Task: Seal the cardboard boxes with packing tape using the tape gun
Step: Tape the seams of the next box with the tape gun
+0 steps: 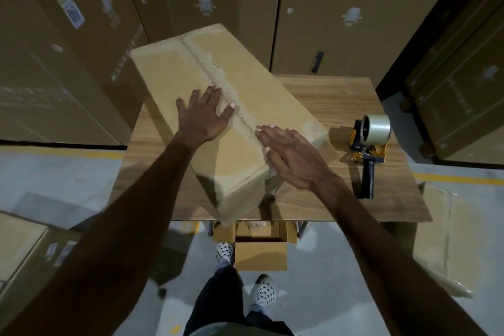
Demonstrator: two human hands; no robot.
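Fingers (215,95) spread flat, both hands pressing the box (245,95) flaps at the seam.
Box sits angled on the table (341,95); tape gun (369,142) lies untouched to its right. Next, likely: right hand (289,155) fetches it while left hand (206,114) holds the flaps.

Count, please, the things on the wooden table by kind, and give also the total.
Cardboard box, flaps closed, both hands flat on top: 1
Tape gun with a roll of clear tape, lying beside the box: 1
Total on the table: 2
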